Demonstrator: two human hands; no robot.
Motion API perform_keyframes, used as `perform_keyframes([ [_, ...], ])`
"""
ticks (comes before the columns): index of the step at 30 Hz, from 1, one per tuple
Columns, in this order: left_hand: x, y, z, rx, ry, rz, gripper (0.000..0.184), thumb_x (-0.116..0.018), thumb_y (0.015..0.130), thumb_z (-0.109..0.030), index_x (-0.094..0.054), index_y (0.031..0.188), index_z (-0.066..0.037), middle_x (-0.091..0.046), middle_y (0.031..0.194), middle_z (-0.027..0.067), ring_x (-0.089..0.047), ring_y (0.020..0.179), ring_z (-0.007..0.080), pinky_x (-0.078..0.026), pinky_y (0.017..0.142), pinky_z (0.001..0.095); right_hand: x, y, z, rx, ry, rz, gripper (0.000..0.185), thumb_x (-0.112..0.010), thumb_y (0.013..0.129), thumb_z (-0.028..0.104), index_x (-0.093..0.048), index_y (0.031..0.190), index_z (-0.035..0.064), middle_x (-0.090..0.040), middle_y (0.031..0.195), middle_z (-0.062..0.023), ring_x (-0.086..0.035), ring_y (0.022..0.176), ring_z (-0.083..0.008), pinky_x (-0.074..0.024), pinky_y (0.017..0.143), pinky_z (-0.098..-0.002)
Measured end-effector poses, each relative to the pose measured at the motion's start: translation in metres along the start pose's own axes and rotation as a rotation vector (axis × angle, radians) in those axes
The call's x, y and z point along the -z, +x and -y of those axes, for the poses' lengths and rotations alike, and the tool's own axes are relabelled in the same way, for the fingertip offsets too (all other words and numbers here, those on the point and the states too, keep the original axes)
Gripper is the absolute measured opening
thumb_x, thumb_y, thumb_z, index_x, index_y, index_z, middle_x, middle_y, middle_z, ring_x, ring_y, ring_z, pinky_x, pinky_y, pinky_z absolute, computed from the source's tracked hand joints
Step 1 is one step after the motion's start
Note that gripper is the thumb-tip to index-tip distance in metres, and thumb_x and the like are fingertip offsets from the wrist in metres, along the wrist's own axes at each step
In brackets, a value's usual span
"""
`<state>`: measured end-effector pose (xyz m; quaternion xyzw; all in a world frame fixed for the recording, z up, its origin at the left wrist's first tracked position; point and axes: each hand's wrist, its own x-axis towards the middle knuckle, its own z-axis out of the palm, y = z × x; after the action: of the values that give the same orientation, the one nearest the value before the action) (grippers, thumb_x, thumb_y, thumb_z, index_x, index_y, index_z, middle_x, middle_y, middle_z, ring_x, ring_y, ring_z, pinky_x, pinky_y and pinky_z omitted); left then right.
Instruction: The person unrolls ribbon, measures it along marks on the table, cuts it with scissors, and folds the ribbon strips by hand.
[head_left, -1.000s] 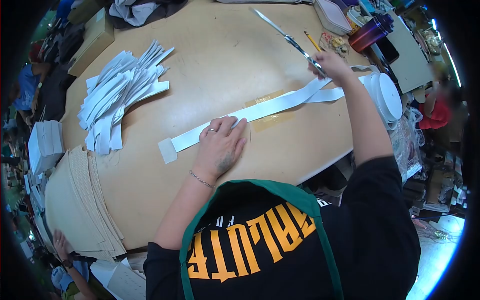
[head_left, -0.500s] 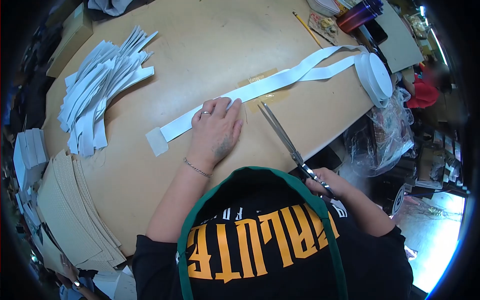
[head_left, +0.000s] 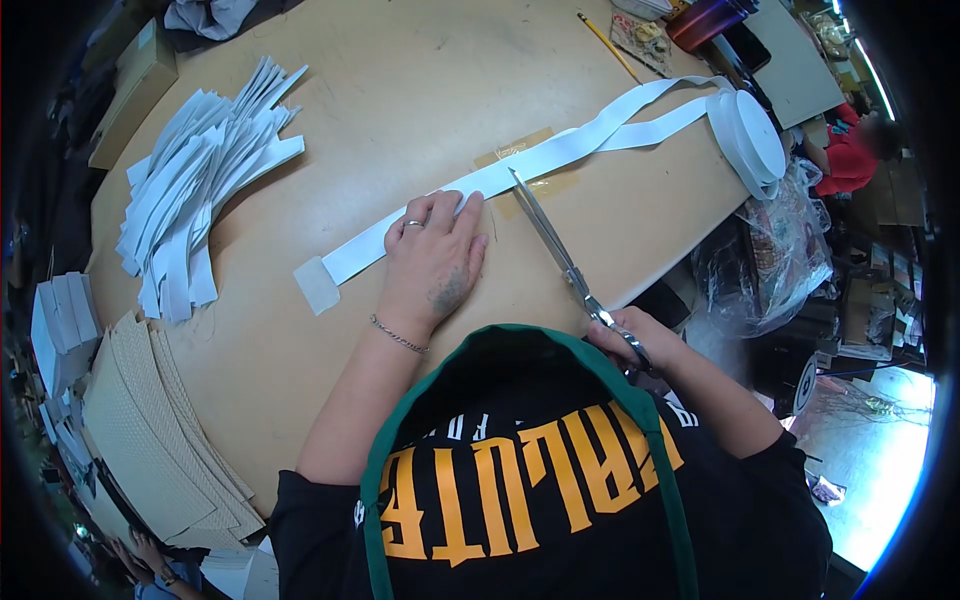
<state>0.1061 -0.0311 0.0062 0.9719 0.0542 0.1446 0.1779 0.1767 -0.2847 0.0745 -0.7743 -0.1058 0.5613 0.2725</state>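
Note:
A white ribbon-like band point(head_left: 560, 152) runs diagonally across the table from a roll point(head_left: 745, 145) at the right. Its left end meets a pale square patch point(head_left: 317, 286) on the table. My left hand point(head_left: 436, 245) lies on the band near that end, fingers stretched out flat over it. In my right hand point(head_left: 640, 338) is a pair of metal scissors point(head_left: 556, 248), gripped by the handles. The blade tips reach the band's near edge, just right of my left hand, beside brown tape point(head_left: 548, 186) stuck to the table. Whether the blades touch the band I cannot tell.
A heap of cut white strips point(head_left: 205, 185) lies at the left, with stacked beige textured sheets point(head_left: 165, 430) nearer me. A pencil point(head_left: 608, 47) and a purple tumbler point(head_left: 708, 22) are at the far right. Clear plastic bags point(head_left: 770, 270) hang beyond the table edge. Another person point(head_left: 850, 155) is at the right.
My right hand has brought the scissors forward and left, so their tips are now at the band's edge. My left hand stays in place on the band.

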Motion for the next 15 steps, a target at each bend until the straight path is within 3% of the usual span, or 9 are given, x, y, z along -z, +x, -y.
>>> perform_keyframes([
  [5,0.003,0.0,-0.001,0.003,-0.005,0.017,0.043,-0.06,0.084,-0.024,-0.053,0.124,-0.012,-0.05,0.116,0.0051,-0.047,0.108,0.0243,-0.04,0.088,0.0422,0.0,0.01,0.004,-0.01,0.024,-0.036,0.065,-0.054,0.082,0.067,-0.067,0.079,0.0039,-0.054,0.053,-0.0031,-0.056,0.05,-0.0127,-0.0431,0.049,-0.0242],
  [11,0.002,0.0,0.0,0.007,-0.011,0.03,0.043,-0.06,0.084,-0.023,-0.052,0.125,-0.013,-0.05,0.117,0.0048,-0.046,0.109,0.0244,-0.039,0.089,0.0427,0.0,0.016,0.004,-0.012,0.032,-0.07,0.068,-0.055,0.079,0.071,-0.066,0.074,0.0033,-0.053,0.053,-0.0032,-0.055,0.05,-0.0132,-0.0422,0.049,-0.025],
  [15,0.004,0.0,-0.002,0.019,0.002,0.045,0.043,-0.061,0.084,-0.024,-0.052,0.125,-0.013,-0.05,0.118,0.0047,-0.046,0.11,0.0242,-0.039,0.089,0.0431,0.0,0.017,0.01,-0.008,-0.029,-0.081,0.07,-0.053,0.079,0.071,-0.067,0.073,0.0024,-0.057,0.057,-0.0058,-0.058,0.056,-0.0159,-0.0456,0.055,-0.0275],
])
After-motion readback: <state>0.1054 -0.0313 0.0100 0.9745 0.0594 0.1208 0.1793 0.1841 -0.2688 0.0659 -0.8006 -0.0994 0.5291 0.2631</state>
